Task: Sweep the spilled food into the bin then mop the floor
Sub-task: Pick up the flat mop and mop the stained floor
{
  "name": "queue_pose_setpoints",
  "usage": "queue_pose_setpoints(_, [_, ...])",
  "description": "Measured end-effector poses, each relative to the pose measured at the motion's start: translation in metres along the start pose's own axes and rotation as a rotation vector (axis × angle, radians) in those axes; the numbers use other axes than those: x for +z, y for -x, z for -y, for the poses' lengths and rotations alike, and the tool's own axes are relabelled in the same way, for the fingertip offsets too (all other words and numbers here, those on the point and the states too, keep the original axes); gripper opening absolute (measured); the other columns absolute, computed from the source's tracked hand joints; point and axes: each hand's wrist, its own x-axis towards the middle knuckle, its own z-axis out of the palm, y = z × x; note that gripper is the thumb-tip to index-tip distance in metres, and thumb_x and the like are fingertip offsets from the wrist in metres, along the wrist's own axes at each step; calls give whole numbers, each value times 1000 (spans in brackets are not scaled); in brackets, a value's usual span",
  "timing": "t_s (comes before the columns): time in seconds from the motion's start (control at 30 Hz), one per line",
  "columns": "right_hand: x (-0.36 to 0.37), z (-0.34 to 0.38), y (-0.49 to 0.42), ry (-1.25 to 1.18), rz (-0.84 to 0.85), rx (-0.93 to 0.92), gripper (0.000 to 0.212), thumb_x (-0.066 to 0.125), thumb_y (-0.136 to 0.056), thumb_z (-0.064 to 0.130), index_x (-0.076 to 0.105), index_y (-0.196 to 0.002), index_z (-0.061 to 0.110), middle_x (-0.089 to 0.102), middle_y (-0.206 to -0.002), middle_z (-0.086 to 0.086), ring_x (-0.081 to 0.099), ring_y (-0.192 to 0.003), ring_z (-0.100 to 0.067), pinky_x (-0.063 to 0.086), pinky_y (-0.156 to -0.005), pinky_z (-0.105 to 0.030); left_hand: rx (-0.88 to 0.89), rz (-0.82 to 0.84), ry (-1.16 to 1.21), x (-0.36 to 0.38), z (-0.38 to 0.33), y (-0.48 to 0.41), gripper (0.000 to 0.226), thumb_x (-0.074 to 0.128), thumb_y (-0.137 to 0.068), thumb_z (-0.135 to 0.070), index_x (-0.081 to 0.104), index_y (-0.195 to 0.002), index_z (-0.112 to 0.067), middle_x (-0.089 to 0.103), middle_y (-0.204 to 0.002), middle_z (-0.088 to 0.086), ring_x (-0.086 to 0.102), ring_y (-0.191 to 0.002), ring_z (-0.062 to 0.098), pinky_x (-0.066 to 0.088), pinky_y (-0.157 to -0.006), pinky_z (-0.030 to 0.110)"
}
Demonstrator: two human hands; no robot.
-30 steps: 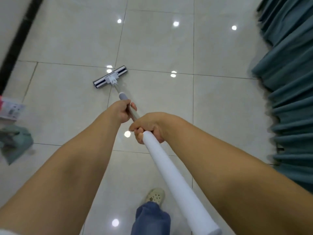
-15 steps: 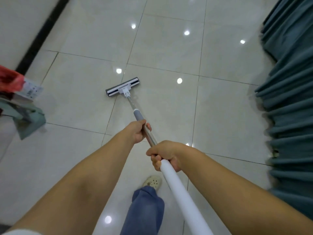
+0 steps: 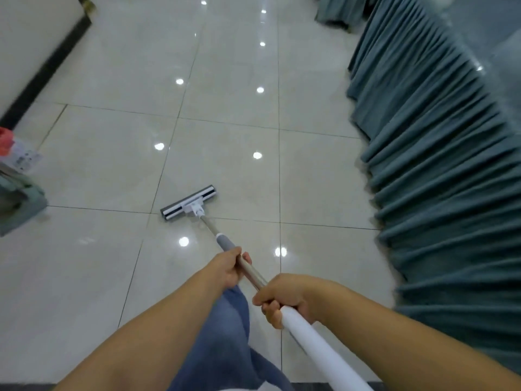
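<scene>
A blurred green cloth (image 3: 17, 198) is seen at the left edge. The mop (image 3: 188, 203) is set with its head flat on the tiled floor (image 3: 98, 165) in the middle. Its metal pole is gripped by the left hand (image 3: 225, 268), its white handle by the right hand (image 3: 284, 296), nearer. Pleated teal fabric (image 3: 437, 165) is draped along the right.

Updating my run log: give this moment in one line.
phase: mopping | left hand: grips mop shaft | right hand: grips white handle | mop head: on floor
</scene>
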Motion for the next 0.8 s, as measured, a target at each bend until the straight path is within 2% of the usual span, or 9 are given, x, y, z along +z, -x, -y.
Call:
queue_pose_setpoints(0.17, [27,-66,24,-14,-5,-3,11,60,-92,15,53,-87,7,51,-60,-1,45,-46,-5,45,-51,-14,-1,-7,35,-27,56,46,12,46,-97,-10,43,-86,-5,45,-69,10,46,-57,16,51,-38,23])
queue_pose_setpoints(0.33, [49,-78,37,-59,37,-54,14,59,-93,17,53,-84,9,53,-56,0,49,-40,-5,49,-46,-13,66,-20,30,-31,65,90,15,43,-99,-12,43,-86,-3,46,-72,10,47,-60,16,50,-36,22])
queue_pose_setpoints(0.4, [58,-72,41,-124,54,-73,24,55,-96,19,51,-75,8,52,-48,-2,49,-34,-7,49,-40,-15,103,-29,10,-31,59,112,20,41,-100,-13,44,-84,-2,49,-74,11,53,-67,19,56,-52,26])
queue_pose_setpoints(0.43, [61,-68,45,-188,44,-88,26,54,-97,20,50,-75,7,51,-46,-3,49,-31,-8,49,-37,-17,127,-46,-59,-32,56,121,20,41,-100,-14,46,-85,-1,52,-75,13,55,-70,20,55,-62,27])
queue_pose_setpoints(0.5, [65,-61,55,-324,14,-135,23,52,-97,23,51,-84,4,52,-47,-8,49,-31,-13,47,-34,-18,236,-134,-313,-40,52,130,16,43,-98,-11,53,-92,0,57,-81,15,57,-67,21,56,-60,25])
queue_pose_setpoints(0.57, [62,-57,64,-436,5,-204,26,49,-97,27,52,-98,1,56,-57,-14,53,-34,-17,50,-37,-21,490,-231,-697,-53,46,129,21,42,-92,-8,55,-109,-7,60,-93,10,58,-70,20,56,-59,29])
queue_pose_setpoints(0.63, [56,-53,76,-546,14,-291,40,45,-98,33,52,-113,-4,63,-80,-25,60,-42,-24,57,-44,-27,780,-192,-1058,-62,42,130,31,46,-86,-7,56,-112,-21,58,-99,1,57,-81,18,49,-65,26])
queue_pose_setpoints(0.73, [56,-49,100,-759,68,-456,47,46,-99,31,48,-116,-12,58,-113,-35,69,-67,-39,61,-57,-43,1016,-39,-1232,-52,34,139,40,61,-84,-10,55,-120,-26,51,-111,-5,51,-100,9,45,-83,20])
queue_pose_setpoints(0.8, [62,-46,108,-894,145,-679,49,73,-82,13,45,-112,-13,49,-127,-36,68,-77,-50,60,-56,-48,1104,8,-1269,-43,22,142,41,67,-83,-19,55,-122,-28,51,-117,-7,48,-109,9,47,-92,26])
